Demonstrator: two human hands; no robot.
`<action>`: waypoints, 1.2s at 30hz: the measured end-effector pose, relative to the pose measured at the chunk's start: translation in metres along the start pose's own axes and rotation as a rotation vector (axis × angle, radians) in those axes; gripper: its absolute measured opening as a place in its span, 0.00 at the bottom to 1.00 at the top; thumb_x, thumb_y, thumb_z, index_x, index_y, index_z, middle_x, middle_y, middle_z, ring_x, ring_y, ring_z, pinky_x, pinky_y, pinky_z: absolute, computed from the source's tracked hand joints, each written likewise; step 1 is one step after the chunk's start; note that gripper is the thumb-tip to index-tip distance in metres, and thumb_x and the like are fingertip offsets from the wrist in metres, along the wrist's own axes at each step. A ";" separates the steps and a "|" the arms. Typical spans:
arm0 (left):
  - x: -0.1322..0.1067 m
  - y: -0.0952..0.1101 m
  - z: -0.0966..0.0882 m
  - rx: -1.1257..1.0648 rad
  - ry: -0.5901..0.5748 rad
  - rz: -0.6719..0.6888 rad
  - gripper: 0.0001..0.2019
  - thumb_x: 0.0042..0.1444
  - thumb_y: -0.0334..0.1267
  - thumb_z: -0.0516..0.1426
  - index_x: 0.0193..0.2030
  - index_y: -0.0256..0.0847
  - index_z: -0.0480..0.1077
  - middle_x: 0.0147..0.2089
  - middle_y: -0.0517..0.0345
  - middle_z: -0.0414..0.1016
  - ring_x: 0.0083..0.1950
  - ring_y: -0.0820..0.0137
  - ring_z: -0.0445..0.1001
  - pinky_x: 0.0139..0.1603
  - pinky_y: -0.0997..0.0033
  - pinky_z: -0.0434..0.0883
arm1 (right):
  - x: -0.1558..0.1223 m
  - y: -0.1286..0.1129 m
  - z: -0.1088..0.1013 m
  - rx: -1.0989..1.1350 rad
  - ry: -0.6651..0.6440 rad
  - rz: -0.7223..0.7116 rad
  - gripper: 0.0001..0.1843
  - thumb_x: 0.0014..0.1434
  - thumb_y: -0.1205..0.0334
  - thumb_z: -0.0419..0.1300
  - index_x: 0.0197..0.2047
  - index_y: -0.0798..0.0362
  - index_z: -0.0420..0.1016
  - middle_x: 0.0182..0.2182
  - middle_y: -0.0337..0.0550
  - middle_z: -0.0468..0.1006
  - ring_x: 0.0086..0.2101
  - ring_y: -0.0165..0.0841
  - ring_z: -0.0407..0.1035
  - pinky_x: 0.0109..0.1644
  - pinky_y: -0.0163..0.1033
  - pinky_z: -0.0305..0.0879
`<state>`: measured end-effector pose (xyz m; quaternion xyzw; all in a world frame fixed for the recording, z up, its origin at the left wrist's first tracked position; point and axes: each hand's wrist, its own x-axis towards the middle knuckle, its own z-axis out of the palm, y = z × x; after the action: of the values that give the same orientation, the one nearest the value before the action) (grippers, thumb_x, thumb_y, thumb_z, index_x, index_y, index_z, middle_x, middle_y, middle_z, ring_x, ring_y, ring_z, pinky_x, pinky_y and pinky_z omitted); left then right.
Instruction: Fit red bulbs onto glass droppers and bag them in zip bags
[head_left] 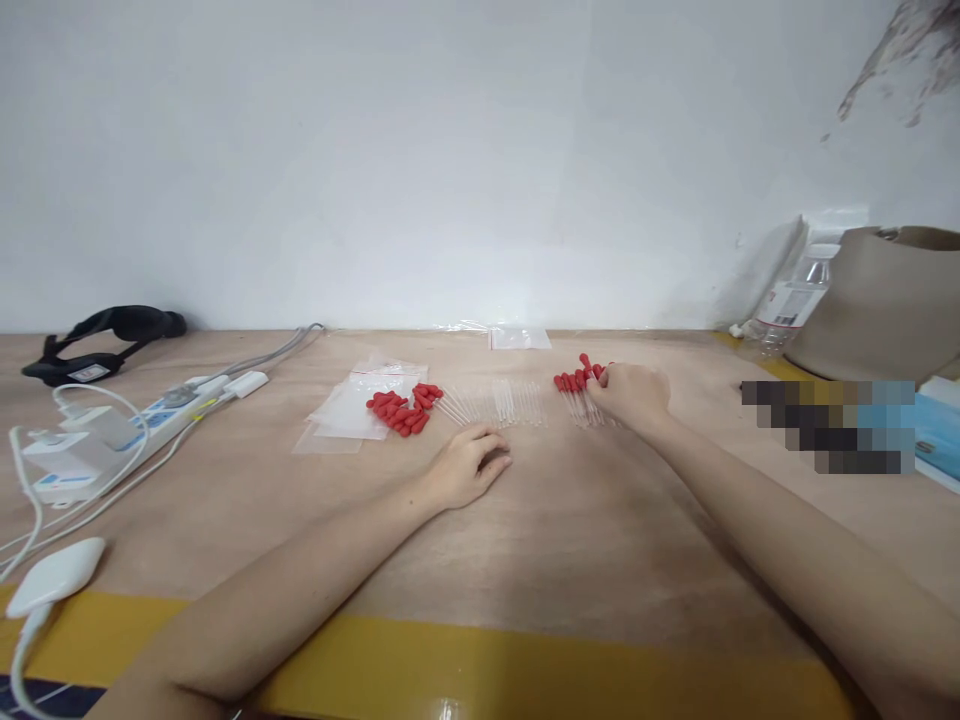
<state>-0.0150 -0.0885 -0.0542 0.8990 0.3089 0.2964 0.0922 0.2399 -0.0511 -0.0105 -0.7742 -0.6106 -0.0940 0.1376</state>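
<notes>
My left hand (469, 467) rests on the tabletop with fingers loosely curled, thumb and forefinger apart, nothing in it. Just beyond it lie thin clear tubes (517, 402), side by side, and more clear tubes (459, 404) fanned out to their left. A pile of red rubber bulbs (399, 411) sits on clear zip bags (341, 405). At the right, my right hand (630, 393) is closed at the end of a row of red-bulbed droppers (571, 383). One dropper's red bulb (585, 360) stands out by its fingertips; the fingers partly hide the grip.
A power strip (154, 425) with plugs and white cables occupies the left, beside a black headband-like object (105, 345). Another clear bag (520, 339) lies by the wall. A plastic bottle (796, 295) leans near a beige bin (885, 300) at the right, with a blue item (937, 430) nearby.
</notes>
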 end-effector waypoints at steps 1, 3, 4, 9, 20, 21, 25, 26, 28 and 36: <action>0.000 0.000 0.000 0.003 -0.002 0.000 0.08 0.55 0.36 0.51 0.39 0.38 0.68 0.40 0.52 0.70 0.42 0.68 0.69 0.45 0.65 0.67 | 0.003 -0.001 0.003 -0.005 -0.012 0.020 0.16 0.52 0.57 0.48 0.29 0.55 0.75 0.27 0.52 0.74 0.32 0.42 0.68 0.34 0.42 0.52; 0.000 0.000 0.000 0.015 -0.012 -0.003 0.08 0.55 0.36 0.51 0.39 0.38 0.68 0.39 0.52 0.70 0.41 0.68 0.69 0.45 0.65 0.66 | 0.006 -0.002 0.011 0.008 -0.041 0.036 0.16 0.52 0.58 0.49 0.30 0.57 0.75 0.28 0.53 0.74 0.32 0.43 0.68 0.35 0.43 0.52; 0.000 0.000 0.000 0.022 -0.018 -0.004 0.08 0.55 0.36 0.51 0.39 0.38 0.68 0.39 0.52 0.70 0.41 0.67 0.69 0.45 0.65 0.66 | 0.006 -0.002 0.014 0.022 -0.054 0.024 0.17 0.52 0.57 0.48 0.30 0.58 0.75 0.29 0.54 0.74 0.33 0.43 0.68 0.36 0.44 0.52; 0.000 0.000 0.000 0.038 -0.030 0.001 0.09 0.56 0.37 0.51 0.39 0.37 0.68 0.38 0.52 0.70 0.41 0.67 0.68 0.45 0.66 0.66 | 0.003 -0.002 0.024 0.057 -0.078 -0.026 0.19 0.54 0.54 0.47 0.29 0.56 0.74 0.28 0.51 0.74 0.33 0.41 0.68 0.37 0.43 0.52; 0.000 -0.001 0.000 0.042 -0.031 0.007 0.09 0.56 0.37 0.51 0.39 0.38 0.68 0.38 0.52 0.70 0.42 0.67 0.68 0.46 0.66 0.66 | 0.003 -0.009 0.023 0.050 -0.123 -0.001 0.18 0.53 0.56 0.47 0.30 0.57 0.74 0.29 0.52 0.74 0.35 0.42 0.68 0.39 0.45 0.54; 0.000 -0.001 0.000 0.041 -0.029 0.004 0.09 0.56 0.37 0.51 0.39 0.38 0.68 0.38 0.52 0.70 0.42 0.67 0.68 0.45 0.66 0.66 | 0.003 -0.007 0.023 0.042 -0.127 0.010 0.18 0.53 0.55 0.48 0.31 0.57 0.74 0.29 0.52 0.74 0.35 0.42 0.68 0.39 0.45 0.54; 0.000 0.000 0.000 0.043 -0.029 -0.008 0.09 0.56 0.37 0.51 0.39 0.38 0.68 0.38 0.53 0.70 0.42 0.67 0.68 0.45 0.66 0.66 | 0.007 -0.001 0.029 0.003 -0.105 0.040 0.21 0.53 0.50 0.48 0.33 0.57 0.74 0.30 0.52 0.74 0.36 0.43 0.68 0.40 0.45 0.54; 0.000 0.000 0.000 0.043 -0.029 -0.008 0.08 0.56 0.37 0.51 0.39 0.38 0.68 0.38 0.53 0.70 0.42 0.67 0.68 0.45 0.66 0.66 | 0.008 0.000 0.030 -0.009 -0.088 0.040 0.21 0.54 0.49 0.47 0.33 0.57 0.74 0.30 0.52 0.74 0.36 0.43 0.68 0.40 0.45 0.54; 0.000 0.001 -0.001 0.039 -0.028 -0.007 0.08 0.56 0.37 0.50 0.39 0.39 0.68 0.38 0.53 0.70 0.42 0.67 0.68 0.45 0.66 0.66 | 0.008 0.000 0.033 -0.021 -0.056 0.032 0.22 0.54 0.49 0.47 0.32 0.57 0.74 0.29 0.52 0.74 0.35 0.43 0.68 0.39 0.45 0.53; 0.000 0.000 -0.001 0.026 -0.023 -0.005 0.09 0.55 0.37 0.51 0.40 0.38 0.68 0.39 0.52 0.70 0.42 0.67 0.68 0.46 0.65 0.65 | -0.006 -0.025 0.027 0.108 0.066 -0.114 0.16 0.55 0.54 0.46 0.30 0.54 0.71 0.27 0.45 0.75 0.32 0.37 0.67 0.41 0.43 0.48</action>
<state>-0.0154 -0.0887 -0.0536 0.9027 0.3138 0.2819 0.0848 0.2132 -0.0424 -0.0358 -0.7262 -0.6530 -0.0941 0.1935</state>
